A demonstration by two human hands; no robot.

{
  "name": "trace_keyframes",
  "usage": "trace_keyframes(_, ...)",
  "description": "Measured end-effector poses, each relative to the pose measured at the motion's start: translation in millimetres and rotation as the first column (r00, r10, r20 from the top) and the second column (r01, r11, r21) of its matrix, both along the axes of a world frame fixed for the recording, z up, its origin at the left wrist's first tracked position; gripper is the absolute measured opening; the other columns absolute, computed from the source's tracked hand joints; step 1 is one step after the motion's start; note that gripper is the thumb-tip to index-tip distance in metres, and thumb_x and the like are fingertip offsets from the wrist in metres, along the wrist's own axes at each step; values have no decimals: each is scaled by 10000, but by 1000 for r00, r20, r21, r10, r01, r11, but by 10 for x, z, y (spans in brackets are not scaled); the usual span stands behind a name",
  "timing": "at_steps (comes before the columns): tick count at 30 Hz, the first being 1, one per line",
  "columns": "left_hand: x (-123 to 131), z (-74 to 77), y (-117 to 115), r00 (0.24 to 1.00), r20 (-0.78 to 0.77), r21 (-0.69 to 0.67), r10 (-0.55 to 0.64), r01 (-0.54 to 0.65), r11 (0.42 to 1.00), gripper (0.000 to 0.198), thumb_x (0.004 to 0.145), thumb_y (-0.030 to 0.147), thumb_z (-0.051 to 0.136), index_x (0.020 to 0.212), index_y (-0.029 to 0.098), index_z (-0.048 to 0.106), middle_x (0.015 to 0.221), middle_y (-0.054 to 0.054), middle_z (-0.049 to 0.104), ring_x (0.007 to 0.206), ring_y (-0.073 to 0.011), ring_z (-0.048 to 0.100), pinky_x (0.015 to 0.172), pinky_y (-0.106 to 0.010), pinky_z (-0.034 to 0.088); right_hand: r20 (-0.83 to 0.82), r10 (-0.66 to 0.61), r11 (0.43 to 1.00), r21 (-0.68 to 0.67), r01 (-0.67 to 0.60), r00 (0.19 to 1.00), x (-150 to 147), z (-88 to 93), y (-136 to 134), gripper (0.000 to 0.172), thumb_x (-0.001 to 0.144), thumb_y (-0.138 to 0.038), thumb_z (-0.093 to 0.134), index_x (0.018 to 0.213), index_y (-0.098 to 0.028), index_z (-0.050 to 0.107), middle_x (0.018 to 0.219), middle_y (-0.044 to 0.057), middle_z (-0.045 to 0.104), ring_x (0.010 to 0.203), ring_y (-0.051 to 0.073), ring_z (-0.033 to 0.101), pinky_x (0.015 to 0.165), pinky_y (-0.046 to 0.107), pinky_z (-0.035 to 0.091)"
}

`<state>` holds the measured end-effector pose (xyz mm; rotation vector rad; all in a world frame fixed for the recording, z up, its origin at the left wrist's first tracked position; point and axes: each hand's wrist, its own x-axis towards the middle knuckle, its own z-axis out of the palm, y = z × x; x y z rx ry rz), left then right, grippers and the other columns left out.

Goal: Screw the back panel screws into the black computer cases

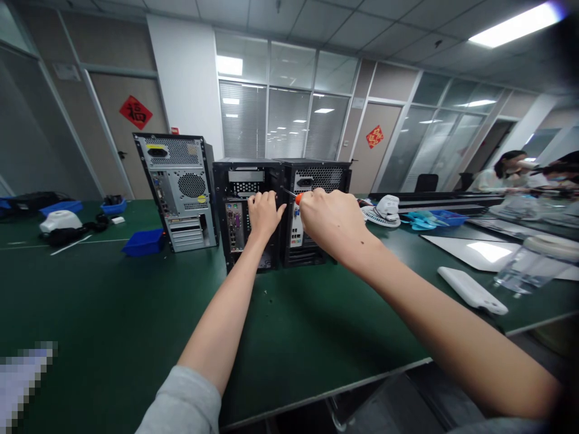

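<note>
My right hand (332, 220) is closed around the orange handle of a screwdriver (289, 192). Its thin metal shaft points left, with the tip at the right rear edge of a black computer case (248, 163). Most of the handle is hidden by my fingers. My left hand (266, 214) rests against the back of that same case, thumb apart from the fingers, near its opening and port panel. Tight against its right side stands a second black computer case (316, 163), partly behind my right hand. Whether the tip sits on a screw is too small to tell.
Left stands a third computer case (190, 208), beside a blue tray (143, 242). The green tabletop (136, 325) also bears a white power bank-like device (471, 290), a clear plastic jar (536, 265) and blue gloves (420, 220). People (509, 175) sit at the far right.
</note>
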<state>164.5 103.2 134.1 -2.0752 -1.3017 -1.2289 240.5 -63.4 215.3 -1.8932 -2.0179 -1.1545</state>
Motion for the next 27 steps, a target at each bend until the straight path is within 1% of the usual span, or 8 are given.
trace_keyframes(5, -5, -6, 6, 1000, -4, 0, -9, 9, 1000, 242, 862, 315, 439, 1023, 167, 543, 984, -96, 612, 992, -249, 483, 899, -378, 269, -33, 0, 1000, 9, 0, 999, 5, -27, 16, 281, 757, -27, 357, 774, -80, 633, 723, 142, 643, 622, 184, 606, 489, 236, 276)
trace_keyframes(8, -7, -7, 9, 1000, -6, -7, -9, 9, 1000, 254, 859, 329, 445, 1029, 166, 539, 993, -98, 610, 996, -248, 481, 897, -375, 270, -53, -8, 1000, 18, 9, 999, -3, -38, 16, 264, 765, -39, 373, 784, -71, 634, 712, 147, 643, 644, 193, 620, 503, 230, 298)
trace_keyframes(12, -5, -11, 16, 1000, -8, 20, -1, 1, 1000, 253, 854, 332, 458, 1017, 160, 545, 983, -89, 616, 977, -248, 486, 890, -371, 277, -80, -12, 1000, 24, 14, 997, -11, -48, 18, 254, 776, -50, 383, 798, -65, 636, 709, 150, 647, 650, 192, 623, 523, 232, 327)
trace_keyframes(22, 3, -16, 33, 1000, 2, 13, -12, 12, 1000, 253, 861, 310, 441, 1026, 153, 551, 989, -94, 617, 985, -248, 487, 890, -374, 271, -115, -5, 999, 37, 10, 993, -22, -67, 43, 275, 760, -45, 356, 757, -80, 628, 706, 149, 649, 649, 220, 637, 483, 240, 286)
trace_keyframes(27, 4, -20, 31, 1000, 3, 24, -8, 8, 1000, 250, 861, 306, 440, 1017, 149, 556, 976, -94, 623, 973, -249, 492, 890, -378, 272, -127, -11, 1000, 21, 14, 992, -31, -69, 33, 273, 760, -45, 359, 753, -82, 629, 711, 151, 652, 658, 227, 641, 485, 239, 297)
